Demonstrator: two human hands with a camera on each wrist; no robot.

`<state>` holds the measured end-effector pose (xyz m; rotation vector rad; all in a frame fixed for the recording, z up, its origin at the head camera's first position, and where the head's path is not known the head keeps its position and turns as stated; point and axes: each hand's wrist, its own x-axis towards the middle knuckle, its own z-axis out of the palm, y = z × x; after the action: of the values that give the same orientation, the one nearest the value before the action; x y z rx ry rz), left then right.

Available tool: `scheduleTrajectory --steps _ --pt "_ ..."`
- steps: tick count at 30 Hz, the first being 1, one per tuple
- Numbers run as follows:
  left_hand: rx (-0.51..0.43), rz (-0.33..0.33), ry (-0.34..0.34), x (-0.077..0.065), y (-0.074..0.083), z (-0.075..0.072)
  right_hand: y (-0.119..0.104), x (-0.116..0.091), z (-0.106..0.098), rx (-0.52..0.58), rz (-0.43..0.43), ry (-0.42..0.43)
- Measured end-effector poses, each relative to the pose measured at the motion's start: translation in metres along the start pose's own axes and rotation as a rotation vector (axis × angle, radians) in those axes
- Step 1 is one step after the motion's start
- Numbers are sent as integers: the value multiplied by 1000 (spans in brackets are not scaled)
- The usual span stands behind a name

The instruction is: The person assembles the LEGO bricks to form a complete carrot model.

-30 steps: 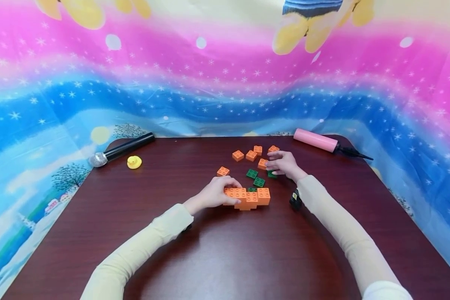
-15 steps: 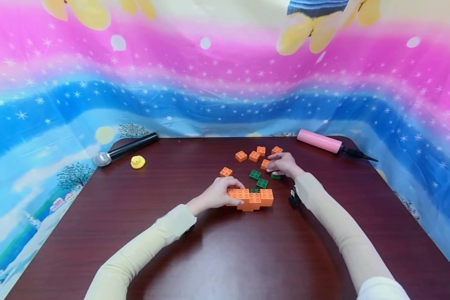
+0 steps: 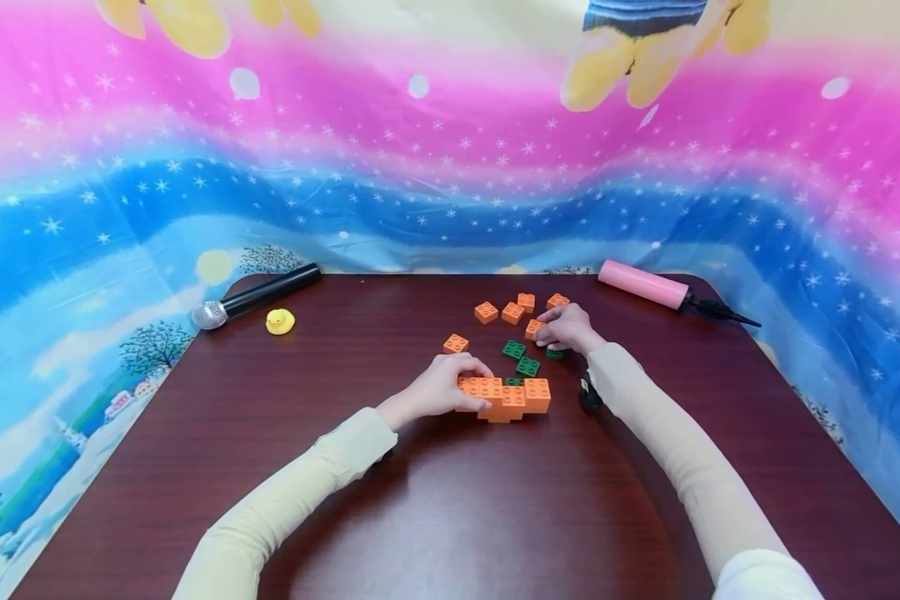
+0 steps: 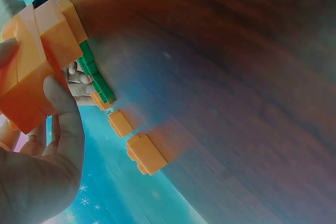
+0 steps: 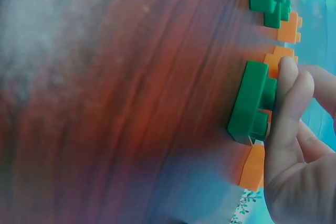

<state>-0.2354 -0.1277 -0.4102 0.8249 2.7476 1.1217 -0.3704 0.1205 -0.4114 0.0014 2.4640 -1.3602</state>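
Observation:
My left hand (image 3: 444,387) grips the left end of a stepped block of joined orange toy bricks (image 3: 508,403), thumb on the near side and fingers behind. In the left wrist view, the block (image 4: 32,72) fills the upper left, with the thumb pressed along it. My right hand (image 3: 570,327) reaches farther over the table, fingertips pinching a loose orange brick (image 3: 534,330) at its right side. The right wrist view has a green brick (image 5: 247,103) just in front of those fingers, mostly hiding the orange one. More green bricks (image 3: 528,367) lie between the hands.
Several loose orange bricks (image 3: 486,312) lie behind the hands, and another orange brick (image 3: 456,343) is near the left hand. A microphone (image 3: 258,298) and a yellow rubber duck (image 3: 280,322) are at the back left. A pink hand pump (image 3: 642,284) lies at the back right.
My right hand's fingers have drawn together at the loose orange brick. The left hand keeps its grip on the block. The head view has shifted slightly.

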Motion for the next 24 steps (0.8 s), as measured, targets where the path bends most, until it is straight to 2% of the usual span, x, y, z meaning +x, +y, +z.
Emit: scheduleTrajectory --steps 5,12,24 --pt "2 9 3 1 -1 1 -1 -3 1 -33 -31 19" --pt "5 21 13 1 -2 2 -13 -21 -3 -101 -144 7" --pt "-37 15 12 1 -2 1 -27 -70 1 -68 -330 -136"
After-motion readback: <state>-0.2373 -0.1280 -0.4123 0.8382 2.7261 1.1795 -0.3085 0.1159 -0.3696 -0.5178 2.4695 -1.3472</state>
